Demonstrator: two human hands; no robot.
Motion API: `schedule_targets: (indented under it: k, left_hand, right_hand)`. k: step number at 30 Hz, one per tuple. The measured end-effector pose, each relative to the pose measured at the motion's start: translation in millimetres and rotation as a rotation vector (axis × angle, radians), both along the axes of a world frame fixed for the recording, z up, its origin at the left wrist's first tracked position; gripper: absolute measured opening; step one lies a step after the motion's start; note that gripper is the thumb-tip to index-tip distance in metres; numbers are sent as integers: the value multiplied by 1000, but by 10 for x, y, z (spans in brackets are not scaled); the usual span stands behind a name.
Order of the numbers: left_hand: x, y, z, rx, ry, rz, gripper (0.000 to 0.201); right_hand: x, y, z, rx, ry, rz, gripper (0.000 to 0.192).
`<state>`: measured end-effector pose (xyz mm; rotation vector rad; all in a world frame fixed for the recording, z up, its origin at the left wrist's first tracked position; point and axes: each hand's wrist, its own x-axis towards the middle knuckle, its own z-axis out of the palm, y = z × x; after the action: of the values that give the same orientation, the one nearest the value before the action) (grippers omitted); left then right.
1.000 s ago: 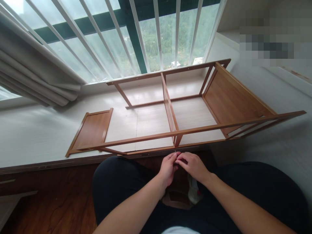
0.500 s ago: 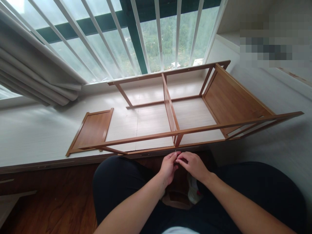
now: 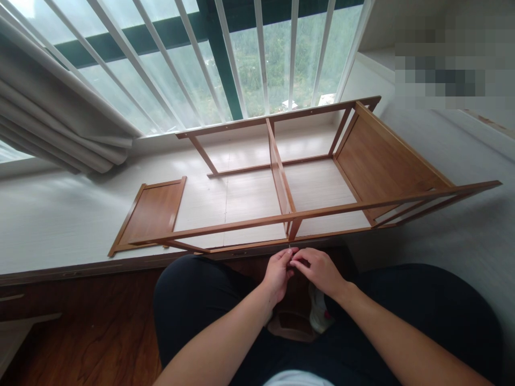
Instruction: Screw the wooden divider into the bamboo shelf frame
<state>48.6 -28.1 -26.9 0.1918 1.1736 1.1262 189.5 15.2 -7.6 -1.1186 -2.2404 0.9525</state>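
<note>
While both hands, left (image 3: pixel 277 274) and right (image 3: pixel 319 269), are pinching a tiny thin metal pin (image 3: pixel 289 249) just beside the brown wooden shelf frame (image 3: pixel 289 217), it is risking slipping and dropping.

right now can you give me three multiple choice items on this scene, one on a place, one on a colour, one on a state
1. Where does the loose wooden panel lie?
A. at the left end of the wooden frame
B. on the person's lap
C. against the curtain

2. What colour are the window bars?
A. black
B. white
C. red

3. How are the left hand and right hand placed?
A. far apart
B. flat on the floor
C. fingertips together, pinching something small

Answers: 1 A, it lies flat by the frame's left end. 2 B, they are white. 3 C, fingertips meet just below the frame's front rail.
</note>
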Motion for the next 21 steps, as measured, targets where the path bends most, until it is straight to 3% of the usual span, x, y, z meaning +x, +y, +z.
schedule_targets:
  k: [21]
  left_hand:
    - [13, 7, 9, 14, 3, 4, 39]
  right_hand:
    - [4, -6, -28, 46, -23, 7, 8]
